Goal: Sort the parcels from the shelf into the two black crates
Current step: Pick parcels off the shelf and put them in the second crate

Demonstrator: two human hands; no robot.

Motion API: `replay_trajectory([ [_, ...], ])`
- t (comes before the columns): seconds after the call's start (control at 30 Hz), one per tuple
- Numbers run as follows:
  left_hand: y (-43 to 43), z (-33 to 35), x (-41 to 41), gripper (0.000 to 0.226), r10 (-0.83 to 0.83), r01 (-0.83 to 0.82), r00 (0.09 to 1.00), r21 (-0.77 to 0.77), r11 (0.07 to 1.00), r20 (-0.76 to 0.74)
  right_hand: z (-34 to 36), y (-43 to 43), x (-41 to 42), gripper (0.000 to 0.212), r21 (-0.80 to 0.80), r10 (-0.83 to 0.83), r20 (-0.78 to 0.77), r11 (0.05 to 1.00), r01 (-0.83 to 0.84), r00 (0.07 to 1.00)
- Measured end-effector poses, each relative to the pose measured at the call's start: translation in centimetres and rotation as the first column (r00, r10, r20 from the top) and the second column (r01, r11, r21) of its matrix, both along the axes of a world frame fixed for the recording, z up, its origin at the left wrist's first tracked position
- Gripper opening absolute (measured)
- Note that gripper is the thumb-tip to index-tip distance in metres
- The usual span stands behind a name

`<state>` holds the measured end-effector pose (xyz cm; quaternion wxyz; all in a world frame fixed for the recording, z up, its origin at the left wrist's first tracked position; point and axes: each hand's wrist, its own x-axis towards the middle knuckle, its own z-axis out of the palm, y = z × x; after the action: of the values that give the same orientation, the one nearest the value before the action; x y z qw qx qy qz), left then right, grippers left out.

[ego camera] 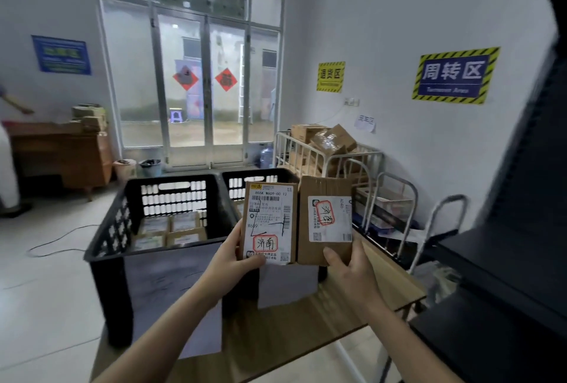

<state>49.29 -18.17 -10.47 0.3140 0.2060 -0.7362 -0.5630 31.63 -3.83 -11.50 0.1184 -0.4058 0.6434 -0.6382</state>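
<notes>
**A:** What's nearest?

**B:** Two hands, each grasping a carton. The left hand point(236, 255) has its thumb on the front of the left parcel point(270, 220) and its fingers curled behind. The right hand point(346, 263) grips the lower corner of the right parcel point(325, 220). Both parcels are held upright, side by side, with their edges meeting or nearly so and their labels facing the camera.

**A:** Which step is this?

**B:** I'd judge it's the label check, before either parcel goes in. Both labels carry the same red-boxed handwritten mark, so they probably belong in one crate.

**A:** And the crates?

**B:** Just behind the parcels, side by side on the counter point(306, 330). The left crate point(110, 247) has small boxes point(171, 229) lying on its floor. The right crate point(254, 175) is mostly hidden by the parcels, so I cannot tell what it holds. A pale sheet point(171, 290) hangs on the left crate's front, but it is unreadable from here.

**A:** Next move?

**B:** Match the mark to a crate. Then carry each parcel forward over that rim and lower it flat beside whatever lies there.

**A:** Farther off?

**B:** The dark shelf point(506, 259) at the right edge, a cage trolley point(331, 149) of cartons by the wall, and glass doors point(202, 91) farthest back.
</notes>
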Motion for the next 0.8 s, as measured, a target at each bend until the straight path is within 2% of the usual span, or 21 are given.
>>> replay_trajectory([
  [0.23, -4.3, -0.9, 4.7, 0.068, 0.131, -0.131, 0.991, 0.028, 0.991, -0.015, -0.4, -6.8, 2.6, 0.038, 0.053, 0.155, -0.003, 0.986, -0.155, 0.988],
  [0.37, -6.4, -1.3, 4.8, 0.067, 0.179, -0.178, 0.984, 0.04, 0.983, -0.008, -0.8, -9.7, 2.2, 0.029, 0.087, 0.193, -0.023, 0.978, -0.19, 0.981],
  [0.63, -11.6, -0.9, -0.3, 0.071, 0.259, -0.259, 0.965, -0.006, 0.966, 0.038, -0.5, -15.9, -3.5, 0.043, 0.05, 0.252, 0.017, 0.966, -0.253, 0.968],
  [0.8, -16.3, 0.1, -6.4, 0.074, 0.306, -0.305, 0.951, -0.026, 0.952, 0.042, 1.1, -21.8, -10.3, 0.036, 0.04, 0.29, -0.01, 0.956, -0.289, 0.957],
])
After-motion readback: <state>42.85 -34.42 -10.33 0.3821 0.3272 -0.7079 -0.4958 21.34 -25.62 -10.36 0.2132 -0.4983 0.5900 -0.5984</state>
